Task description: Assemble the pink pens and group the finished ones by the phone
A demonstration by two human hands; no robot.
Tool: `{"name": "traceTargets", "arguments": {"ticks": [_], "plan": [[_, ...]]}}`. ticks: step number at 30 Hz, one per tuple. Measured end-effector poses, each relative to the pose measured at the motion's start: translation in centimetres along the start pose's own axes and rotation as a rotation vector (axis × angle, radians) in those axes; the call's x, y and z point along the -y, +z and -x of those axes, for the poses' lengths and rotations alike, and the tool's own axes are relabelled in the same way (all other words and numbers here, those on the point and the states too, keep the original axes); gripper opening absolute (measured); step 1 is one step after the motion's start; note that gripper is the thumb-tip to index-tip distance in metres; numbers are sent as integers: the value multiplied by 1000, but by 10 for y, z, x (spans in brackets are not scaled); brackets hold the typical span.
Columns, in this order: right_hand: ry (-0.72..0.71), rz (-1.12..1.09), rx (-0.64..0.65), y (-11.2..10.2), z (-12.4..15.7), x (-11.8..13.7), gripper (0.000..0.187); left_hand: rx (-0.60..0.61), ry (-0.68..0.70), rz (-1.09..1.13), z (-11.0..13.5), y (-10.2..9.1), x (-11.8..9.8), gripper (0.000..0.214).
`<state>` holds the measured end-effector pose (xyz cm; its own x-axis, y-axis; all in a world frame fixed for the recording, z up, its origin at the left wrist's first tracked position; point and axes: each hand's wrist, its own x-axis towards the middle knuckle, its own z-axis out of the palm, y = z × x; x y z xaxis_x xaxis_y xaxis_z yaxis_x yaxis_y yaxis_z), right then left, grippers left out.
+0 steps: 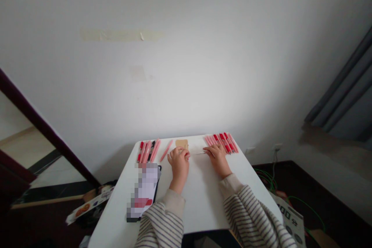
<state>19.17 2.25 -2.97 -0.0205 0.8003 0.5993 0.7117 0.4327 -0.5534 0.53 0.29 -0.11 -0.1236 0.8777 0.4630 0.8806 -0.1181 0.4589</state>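
My left hand is over the white table, its fingers curled and pinching a small pink piece that is mostly hidden, perhaps a pen part. Facing it, my right hand pinches the end of a thin pale stick that looks like a pen refill and points toward the left hand. A single pink pen lies left of my left hand. Farther left is a row of pink, red and black pens. Just beyond my right hand lies another row of pink and red pens.
A tan patch is at the table's back, near the wall. A phone-like dark-edged object, largely pixelated, lies at left. Green cables and a printed bag are on the floor at right.
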Motion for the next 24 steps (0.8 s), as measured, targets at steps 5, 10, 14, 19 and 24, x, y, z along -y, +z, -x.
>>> {"name": "traceTargets", "arguments": {"ticks": [5,10,14,19,24], "plan": [[79,-59,6,-1,2,3,25,9,-33,43,1,-1,-2,14],[89,-22,46,-3,3,8,18,15,-53,45,-1,-3,-2,14],[82,17,73,-5,1,10,15,6,-32,47,-1,-3,-1,12],[80,47,89,-7,1,12,23,-23,-13,40,0,-3,0,11],[60,7,75,-7,2,11,24,-59,-23,35,1,-1,3,12]]}}
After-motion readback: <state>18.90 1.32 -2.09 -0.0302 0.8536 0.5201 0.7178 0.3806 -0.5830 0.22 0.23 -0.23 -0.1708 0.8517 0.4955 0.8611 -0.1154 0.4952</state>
